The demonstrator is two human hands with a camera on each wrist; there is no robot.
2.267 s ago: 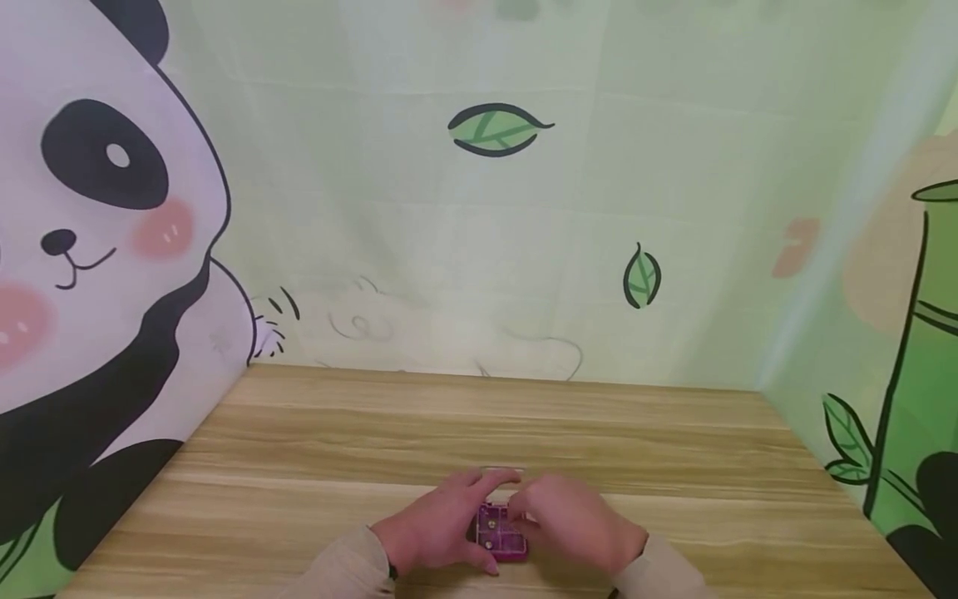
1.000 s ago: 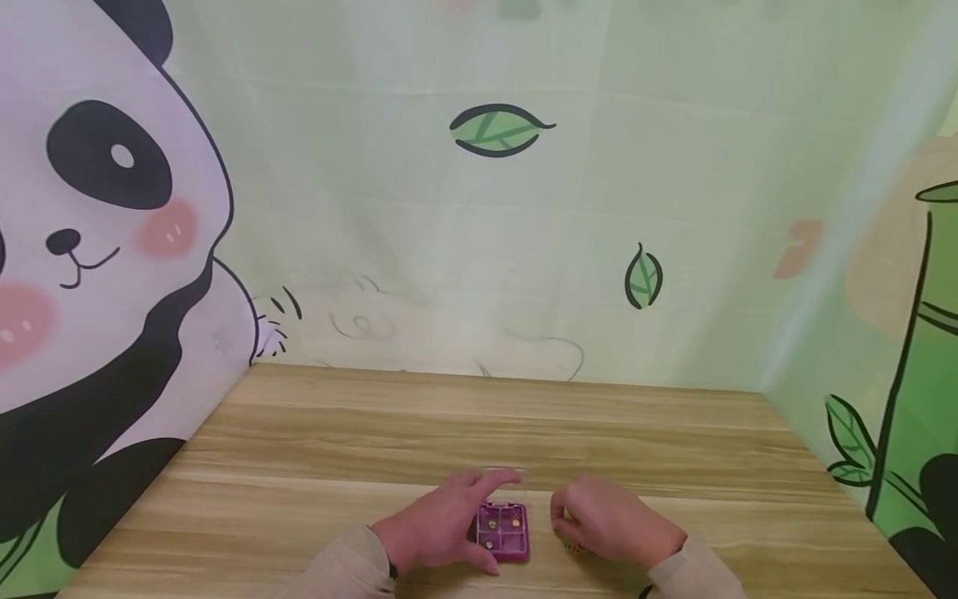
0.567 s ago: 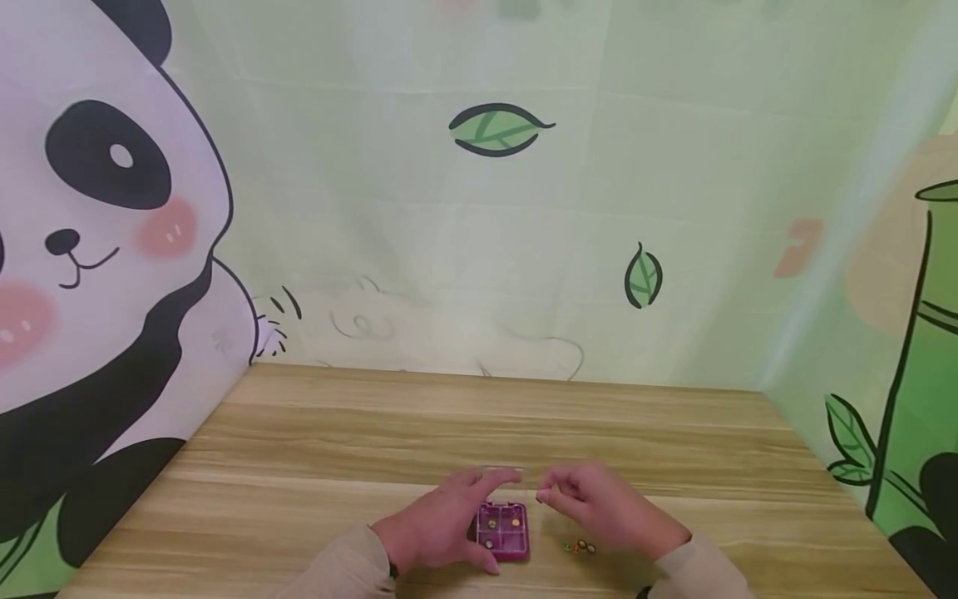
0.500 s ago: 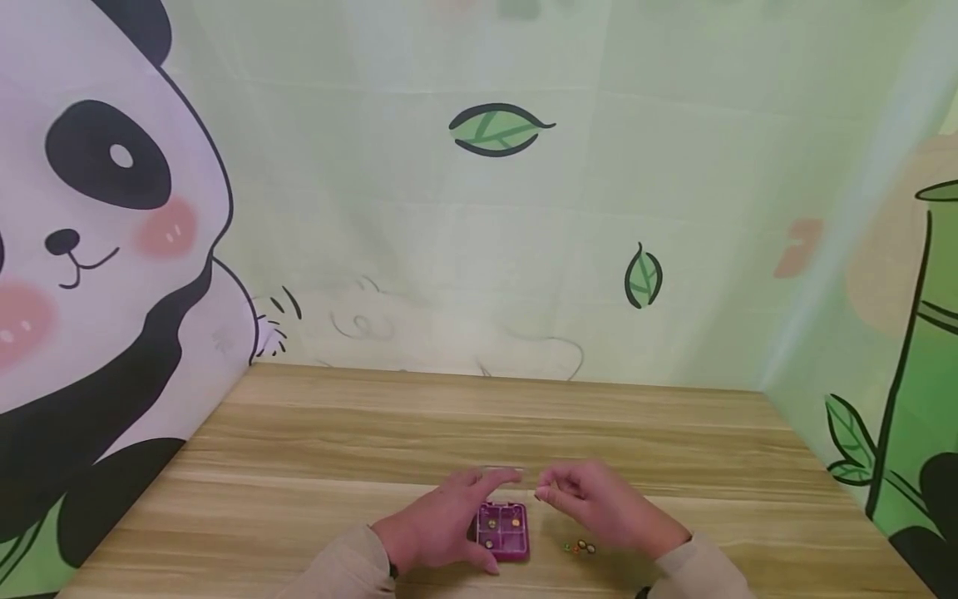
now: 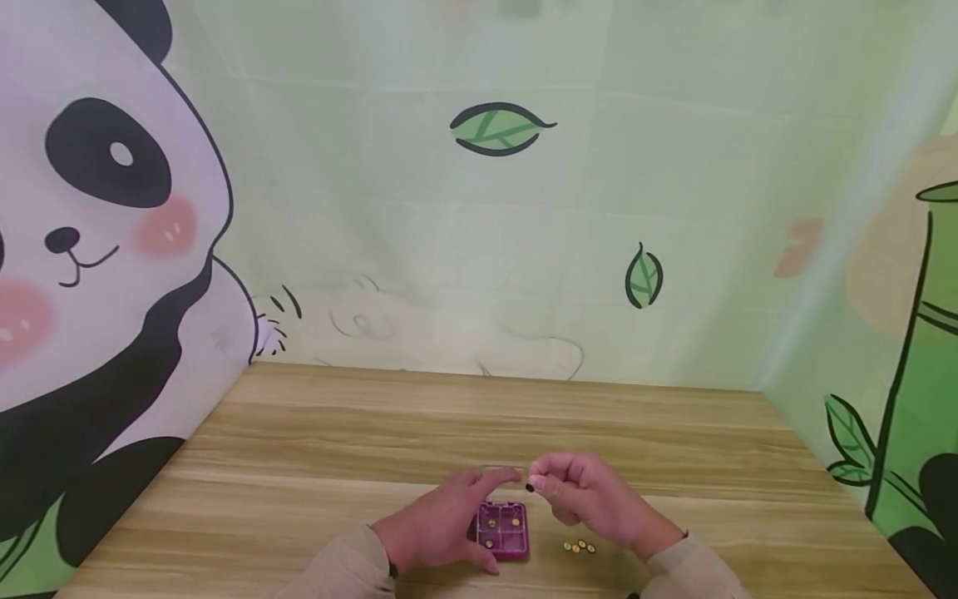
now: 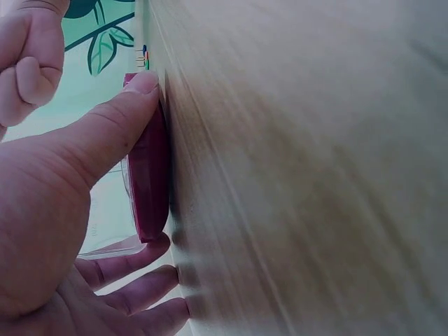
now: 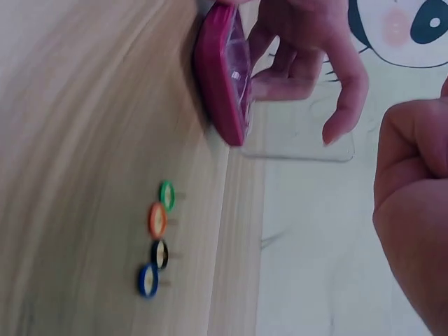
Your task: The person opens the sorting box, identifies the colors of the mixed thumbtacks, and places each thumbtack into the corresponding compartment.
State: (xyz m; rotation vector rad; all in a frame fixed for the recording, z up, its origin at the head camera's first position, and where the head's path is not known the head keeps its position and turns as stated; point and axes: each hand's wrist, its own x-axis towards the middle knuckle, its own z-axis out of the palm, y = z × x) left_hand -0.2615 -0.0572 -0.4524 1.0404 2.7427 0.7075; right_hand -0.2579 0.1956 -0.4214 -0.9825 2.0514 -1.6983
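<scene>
The left hand (image 5: 434, 524) is steadying the small magenta box (image 5: 503, 529) on the table (image 5: 314, 466) — thumb and fingers clasping its edges. The right hand (image 5: 591, 495) is pinching a tiny black pushpin (image 5: 530, 485) just above it; lowering that into a compartment likely comes next — four more pushpins (image 7: 157, 238) are waiting beside.

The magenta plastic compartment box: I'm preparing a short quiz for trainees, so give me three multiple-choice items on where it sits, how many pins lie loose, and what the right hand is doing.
1. The magenta plastic compartment box lies: A) on the wooden table B) held in the air C) on the floor.
2. The small round-headed push pins loose on the table number: A) two B) four C) seven.
3. The right hand is: A) flat on the table B) pinching a small dark pin above the box C) out of sight.

Answers: A, the left hand steadies it on the wood; B, green, orange, black and blue heads show; B, fingertips hold the pin raised.
</scene>
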